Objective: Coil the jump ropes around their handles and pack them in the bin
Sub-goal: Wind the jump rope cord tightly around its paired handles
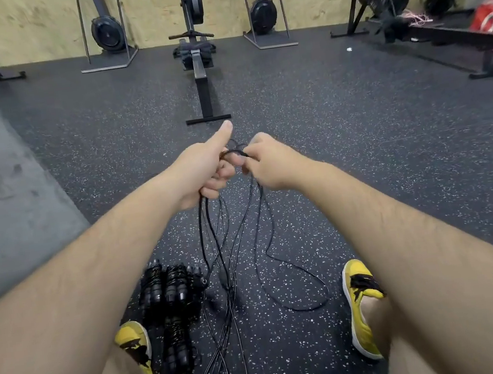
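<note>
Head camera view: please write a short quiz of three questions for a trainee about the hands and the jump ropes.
1. True or false: the left hand and the right hand both hold the thin black jump rope cords.
2. Where do the coiled black jump ropes lie? A: in a bin. B: on the speckled black rubber floor, beside the left yellow shoe. C: on a table.
3. Which hand has its thumb stretched out straight?

Key: 1 true; 2 B; 3 the left hand.
</note>
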A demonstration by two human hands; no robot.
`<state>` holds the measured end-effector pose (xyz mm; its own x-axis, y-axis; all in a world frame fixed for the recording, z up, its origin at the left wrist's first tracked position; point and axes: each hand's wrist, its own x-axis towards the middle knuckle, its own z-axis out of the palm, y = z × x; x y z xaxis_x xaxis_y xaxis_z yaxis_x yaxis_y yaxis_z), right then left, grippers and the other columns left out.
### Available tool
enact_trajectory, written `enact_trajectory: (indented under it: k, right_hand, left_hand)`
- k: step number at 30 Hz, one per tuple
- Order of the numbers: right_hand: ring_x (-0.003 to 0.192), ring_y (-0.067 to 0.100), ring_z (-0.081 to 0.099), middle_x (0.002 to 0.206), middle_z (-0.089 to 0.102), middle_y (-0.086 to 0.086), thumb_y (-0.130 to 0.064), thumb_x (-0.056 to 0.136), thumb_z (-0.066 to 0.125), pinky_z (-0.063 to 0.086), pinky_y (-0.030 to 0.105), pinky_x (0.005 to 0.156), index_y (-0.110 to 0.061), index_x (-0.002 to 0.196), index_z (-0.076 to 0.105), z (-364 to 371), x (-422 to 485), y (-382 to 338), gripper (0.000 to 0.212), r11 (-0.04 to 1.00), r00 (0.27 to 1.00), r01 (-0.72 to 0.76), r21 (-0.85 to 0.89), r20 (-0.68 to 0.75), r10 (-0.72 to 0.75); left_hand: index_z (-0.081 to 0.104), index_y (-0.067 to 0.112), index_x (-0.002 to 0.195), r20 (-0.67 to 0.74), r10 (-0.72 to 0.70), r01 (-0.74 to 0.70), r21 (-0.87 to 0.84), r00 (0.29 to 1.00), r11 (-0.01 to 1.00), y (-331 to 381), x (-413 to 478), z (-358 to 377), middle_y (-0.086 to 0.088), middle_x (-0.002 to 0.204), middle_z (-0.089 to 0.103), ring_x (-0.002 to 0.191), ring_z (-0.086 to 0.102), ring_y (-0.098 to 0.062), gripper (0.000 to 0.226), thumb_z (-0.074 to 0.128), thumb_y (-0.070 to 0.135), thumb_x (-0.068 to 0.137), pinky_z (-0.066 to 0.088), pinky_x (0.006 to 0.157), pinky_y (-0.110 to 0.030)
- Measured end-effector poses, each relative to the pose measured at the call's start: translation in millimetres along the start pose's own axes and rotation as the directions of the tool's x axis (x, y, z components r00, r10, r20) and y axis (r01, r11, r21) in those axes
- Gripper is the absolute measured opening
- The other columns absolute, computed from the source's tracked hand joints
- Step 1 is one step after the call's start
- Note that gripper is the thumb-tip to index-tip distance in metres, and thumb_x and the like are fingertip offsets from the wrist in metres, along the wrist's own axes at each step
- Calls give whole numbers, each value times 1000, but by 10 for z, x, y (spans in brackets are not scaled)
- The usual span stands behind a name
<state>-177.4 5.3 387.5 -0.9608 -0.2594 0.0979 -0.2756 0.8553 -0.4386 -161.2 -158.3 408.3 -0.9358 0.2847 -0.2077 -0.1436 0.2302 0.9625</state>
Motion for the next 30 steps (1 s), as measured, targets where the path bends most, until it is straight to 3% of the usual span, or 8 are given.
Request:
enact_trajectory:
  k: [3,8,17,20,22,25,27,30]
  right_hand:
    - [78,19,58,96,67,4,-23,102,44,47,33,71,-17,85,58,-25,-24,-49,23,994,995,94,57,-39,-92]
    - [69,17,57,87,70,1,-35,104,45,44,29,62,-19,88,61,-113,-11,189,28,978,995,-78,196,-45,89]
    - [71,10,52,83,61,-11,-26,102,49,40,28,64,-20,105,64,-52,-125,-113,16,979,988,150,137,-66,-142]
    - [73,21,58,84,65,1,-28,103,48,49,34,69,-16,93,61,-74,-67,22,20,987,994,30,156,-111,-12]
    - [71,24,64,88,67,6,-24,104,46,58,43,71,-12,91,58,-52,-33,147,21,974,991,-132,185,-13,137]
    - [82,23,65,102,68,6,-21,106,44,57,40,74,-14,106,57,-5,-52,225,14,969,954,-246,25,185,238]
    - [83,20,59,110,65,6,-21,106,42,47,29,67,-8,118,59,-35,-38,206,25,970,963,-244,-17,115,244]
    - [86,24,57,112,63,10,-17,106,38,42,30,68,-6,115,59,-129,-3,158,26,971,968,-203,130,-125,219]
  left_hand:
    - [53,18,81,-9,13,-13,85,1000,996,-3,-13,14,8,54,31,44,19,-9,39,44,47,104,14,40,-19]
    - [43,20,69,-164,70,-104,-209,984,972,87,2,-319,9,48,26,40,16,-8,36,44,28,104,12,35,-20]
    - [62,17,89,-86,70,-40,306,994,951,18,-64,-40,7,59,36,47,27,-12,36,49,48,102,22,45,-22]
    - [43,23,73,-263,127,-94,134,956,987,60,-25,-67,8,56,34,44,25,-11,36,48,41,103,19,44,-21]
    - [38,24,72,-348,72,-101,-65,935,993,82,-1,-135,10,50,31,41,21,-10,36,46,38,104,15,40,-20]
    - [38,23,74,-322,22,-65,-122,946,990,25,10,-196,10,51,29,42,18,-10,34,45,37,104,13,38,-18]
    - [37,23,75,-278,14,-46,-109,961,993,2,8,-176,9,54,28,42,18,-10,34,44,38,104,13,38,-18]
    - [37,23,76,-234,27,-59,-130,972,990,26,-13,-116,8,56,26,44,16,-10,35,41,41,106,13,37,-18]
